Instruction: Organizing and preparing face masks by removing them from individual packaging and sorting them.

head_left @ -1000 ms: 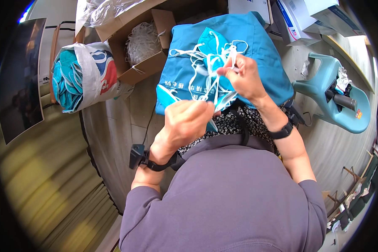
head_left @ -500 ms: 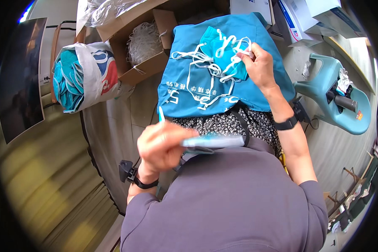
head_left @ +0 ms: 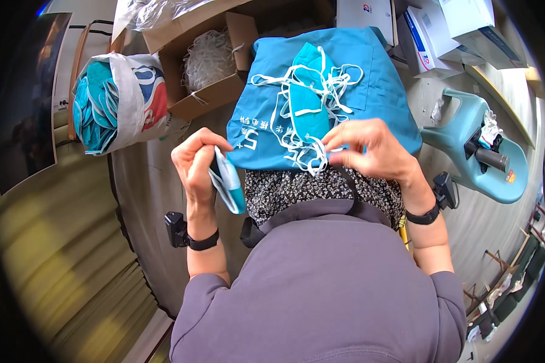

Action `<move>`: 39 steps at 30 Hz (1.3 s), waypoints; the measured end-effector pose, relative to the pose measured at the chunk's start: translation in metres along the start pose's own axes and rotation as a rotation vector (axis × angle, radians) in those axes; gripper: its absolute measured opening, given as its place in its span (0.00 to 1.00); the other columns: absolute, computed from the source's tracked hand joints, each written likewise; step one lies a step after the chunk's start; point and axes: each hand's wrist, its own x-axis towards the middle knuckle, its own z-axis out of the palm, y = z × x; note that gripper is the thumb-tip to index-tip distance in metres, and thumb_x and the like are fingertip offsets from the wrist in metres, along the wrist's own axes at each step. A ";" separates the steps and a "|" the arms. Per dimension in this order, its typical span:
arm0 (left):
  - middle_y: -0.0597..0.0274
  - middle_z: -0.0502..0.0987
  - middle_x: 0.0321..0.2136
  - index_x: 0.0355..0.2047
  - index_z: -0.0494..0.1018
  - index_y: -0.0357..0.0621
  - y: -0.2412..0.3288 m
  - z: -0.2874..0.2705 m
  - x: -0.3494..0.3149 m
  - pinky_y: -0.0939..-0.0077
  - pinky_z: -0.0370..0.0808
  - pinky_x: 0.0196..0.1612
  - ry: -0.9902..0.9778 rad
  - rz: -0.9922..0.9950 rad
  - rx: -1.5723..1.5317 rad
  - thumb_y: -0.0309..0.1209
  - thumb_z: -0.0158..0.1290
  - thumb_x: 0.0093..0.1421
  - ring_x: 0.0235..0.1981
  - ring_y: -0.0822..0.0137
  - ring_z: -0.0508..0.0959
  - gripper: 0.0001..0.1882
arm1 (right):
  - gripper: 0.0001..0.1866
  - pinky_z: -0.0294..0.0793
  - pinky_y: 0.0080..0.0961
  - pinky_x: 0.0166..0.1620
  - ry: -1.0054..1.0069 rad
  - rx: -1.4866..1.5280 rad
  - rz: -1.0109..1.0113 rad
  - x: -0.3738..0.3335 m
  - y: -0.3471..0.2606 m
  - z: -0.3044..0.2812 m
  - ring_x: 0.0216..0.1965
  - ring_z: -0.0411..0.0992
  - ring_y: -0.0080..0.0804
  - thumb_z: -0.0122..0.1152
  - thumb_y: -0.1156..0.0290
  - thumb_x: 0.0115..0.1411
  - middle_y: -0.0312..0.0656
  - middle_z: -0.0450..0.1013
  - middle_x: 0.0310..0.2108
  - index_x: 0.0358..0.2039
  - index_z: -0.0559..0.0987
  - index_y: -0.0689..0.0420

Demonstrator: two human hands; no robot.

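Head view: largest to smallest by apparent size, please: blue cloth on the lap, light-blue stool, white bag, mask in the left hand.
Blue cloth
Light-blue stool and white bag: too alike to rank
Held mask

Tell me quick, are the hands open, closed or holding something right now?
Left hand: closed, holding a folded teal-and-white mask.
Right hand: fingers partly curled beside the white straps; whether it grips them cannot be told.
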 end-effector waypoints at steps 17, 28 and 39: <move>0.63 0.69 0.14 0.32 0.80 0.42 -0.035 0.095 0.013 0.66 0.65 0.22 -0.216 -0.101 0.665 0.47 0.67 0.52 0.17 0.63 0.71 0.21 | 0.05 0.75 0.29 0.33 0.281 0.117 0.052 0.051 0.034 0.050 0.28 0.78 0.35 0.63 0.79 0.57 0.46 0.77 0.28 0.30 0.74 0.62; 0.53 0.79 0.21 0.31 0.80 0.42 -0.024 0.105 0.010 0.67 0.73 0.25 -0.156 0.338 0.655 0.29 0.61 0.56 0.22 0.56 0.80 0.04 | 0.07 0.75 0.27 0.33 0.460 0.024 -0.161 0.039 0.048 0.025 0.29 0.74 0.34 0.62 0.87 0.49 0.43 0.72 0.26 0.28 0.75 0.63; 0.53 0.82 0.27 0.32 0.80 0.37 0.002 0.076 0.011 0.73 0.77 0.30 -0.349 0.365 0.539 0.22 0.62 0.55 0.28 0.59 0.83 0.04 | 0.16 0.72 0.17 0.35 -0.095 0.265 -0.216 0.054 0.004 -0.004 0.31 0.71 0.16 0.62 0.85 0.54 0.33 0.79 0.40 0.44 0.82 0.59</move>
